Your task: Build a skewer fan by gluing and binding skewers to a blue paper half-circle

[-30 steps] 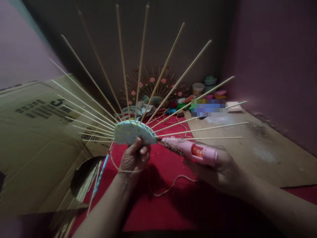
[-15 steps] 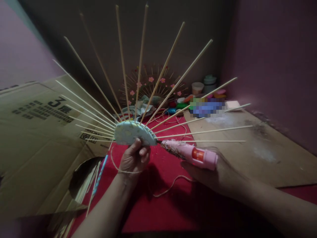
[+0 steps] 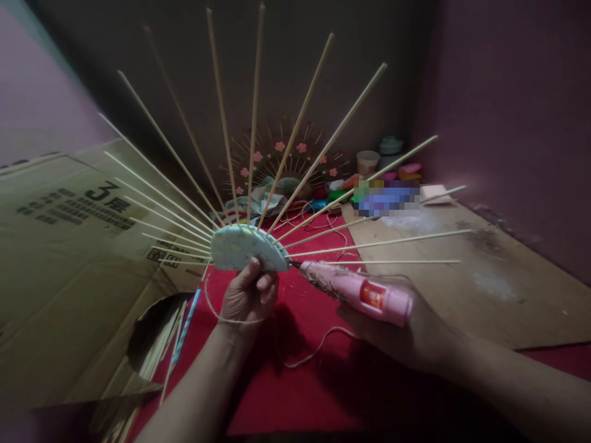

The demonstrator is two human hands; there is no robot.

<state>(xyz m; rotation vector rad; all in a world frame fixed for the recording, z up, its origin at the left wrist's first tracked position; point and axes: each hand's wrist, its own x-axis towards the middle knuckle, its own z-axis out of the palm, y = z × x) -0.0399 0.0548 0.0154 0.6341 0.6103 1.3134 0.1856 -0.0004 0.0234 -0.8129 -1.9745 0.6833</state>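
Pale blue and softly patterned, a half-round piece (image 3: 237,247) sits near the centre of our view, held up above a red surface (image 3: 295,406). Thin wooden sticks (image 3: 255,117) fan out from its curved edge, left, up and right, like rays. Our left hand (image 3: 252,292) grips the piece from below, thumb pressed on its front face near the flat lower edge. Our right hand (image 3: 399,329) is closed around a pink glue gun (image 3: 355,289) with an orange window; its dark nozzle points at the right corner of the piece, though we cannot tell whether they touch. Thin string (image 3: 340,328) curls across the red surface and over our left wrist. To the left stands a printed cardboard box (image 3: 55,277), with loose sticks (image 3: 159,344) showing through its hole. On the right lies a brown board (image 3: 530,301). Behind, against the dark wall, we find another fan (image 3: 279,146) with pink flowers, and a pale cup (image 3: 367,162) beside a lidded container (image 3: 391,146).
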